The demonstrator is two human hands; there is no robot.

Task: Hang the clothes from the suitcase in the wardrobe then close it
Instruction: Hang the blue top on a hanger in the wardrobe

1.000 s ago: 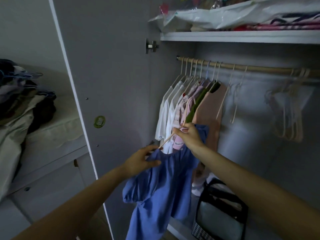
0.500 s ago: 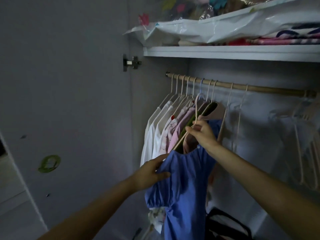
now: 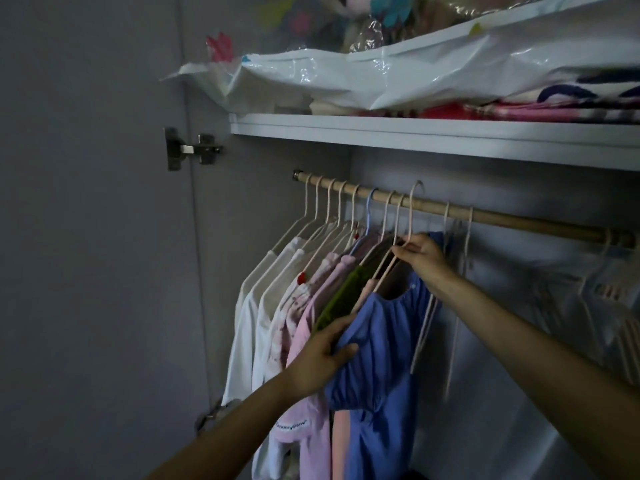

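Open wardrobe door (image 3: 104, 237) at far left, hinge (image 3: 192, 152) near its top. Next, white, pink and green clothes (image 3: 294, 306) hanging on the wooden rail (image 3: 502, 216). Left hand (image 3: 322, 358) in a closed grip on the puffed sleeve of the blue dress (image 3: 377, 368), thumb over the fabric. Dress just right of the green garment, on a pale hanger (image 3: 410, 216) with its hook raised level with the rail, not clearly seated. Right hand (image 3: 420, 256) pinching that hanger at the neck. Further right, empty hangers (image 3: 460, 265). Above, shelf (image 3: 433, 136) bearing a white plastic bag (image 3: 398, 77) and folded textiles.
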